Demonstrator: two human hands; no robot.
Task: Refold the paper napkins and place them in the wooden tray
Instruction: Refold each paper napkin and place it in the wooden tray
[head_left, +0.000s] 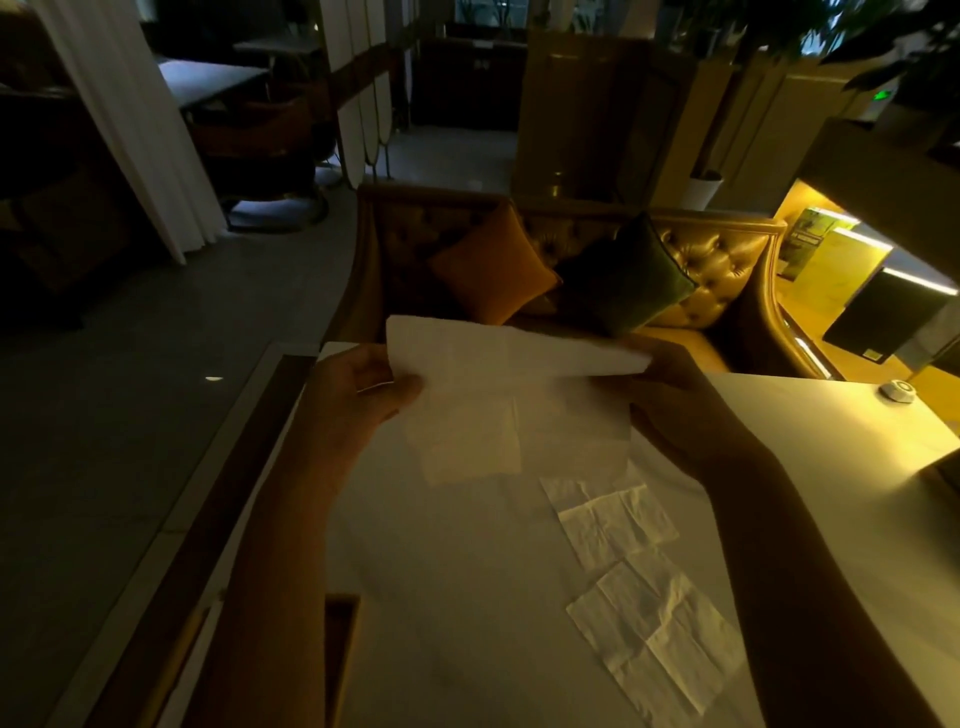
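Both hands, left (371, 387) and right (675, 402), are closed on the side edges of one napkin (498, 395), held up over the table (467, 597). It looks thin, soft and easy to tear, so its corners should be pinched gently. More napkins (654, 613) are spread flat nearby. A tray (340, 623) edge may be seen at the lower left.

I hold a napkin (498, 384) up over the table (457, 571), my left hand (358, 395) at its left edge, my right hand (675, 400) at its right. Two more napkins (618, 519) lie flat on the table toward its right side, one nearer me. A tray (340, 623) sits at the left edge. Behind the far edge stands a sofa (727, 260) with two cushions (493, 270) on it.
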